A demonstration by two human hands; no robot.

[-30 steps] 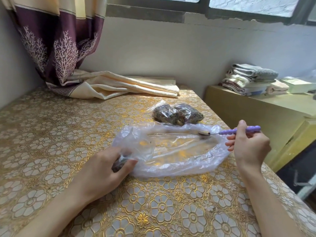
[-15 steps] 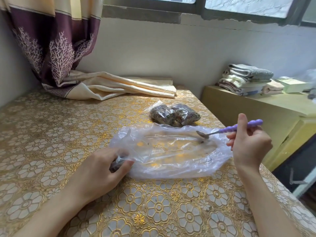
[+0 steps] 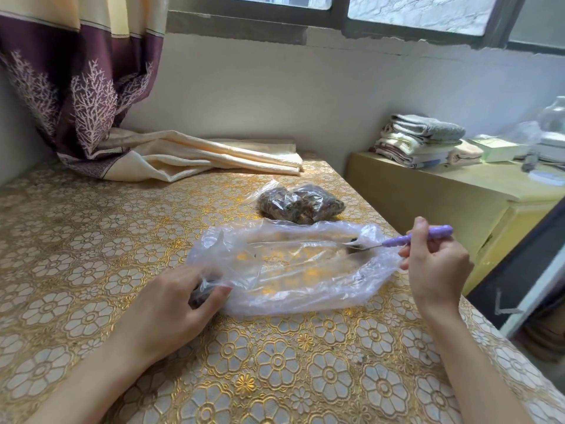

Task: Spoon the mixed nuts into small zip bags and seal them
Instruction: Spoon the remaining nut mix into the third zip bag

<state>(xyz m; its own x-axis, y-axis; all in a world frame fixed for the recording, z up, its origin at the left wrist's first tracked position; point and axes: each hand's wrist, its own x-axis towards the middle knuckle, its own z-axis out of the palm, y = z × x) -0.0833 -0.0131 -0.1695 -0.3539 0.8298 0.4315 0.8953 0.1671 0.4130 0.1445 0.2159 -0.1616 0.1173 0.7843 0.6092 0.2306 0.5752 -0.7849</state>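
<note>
A large clear plastic bag lies nearly flat on the gold flowered tablecloth, with only crumbs showing inside. My left hand grips its left end together with a small dark bundle, mostly hidden under my fingers. My right hand holds a spoon by its purple handle; the metal bowl dips into the bag's right end with a few dark bits by it. Two small filled bags of mixed nuts lie just behind the big bag.
The curtain's cream hem lies bunched on the far side of the table. The table's right edge drops off beside my right wrist. A lower yellow cabinet to the right carries folded towels and boxes.
The spoon's bowl has dropped from the bag's upper rim into its right end. My left hand has kept its grip on the bag's left end.
</note>
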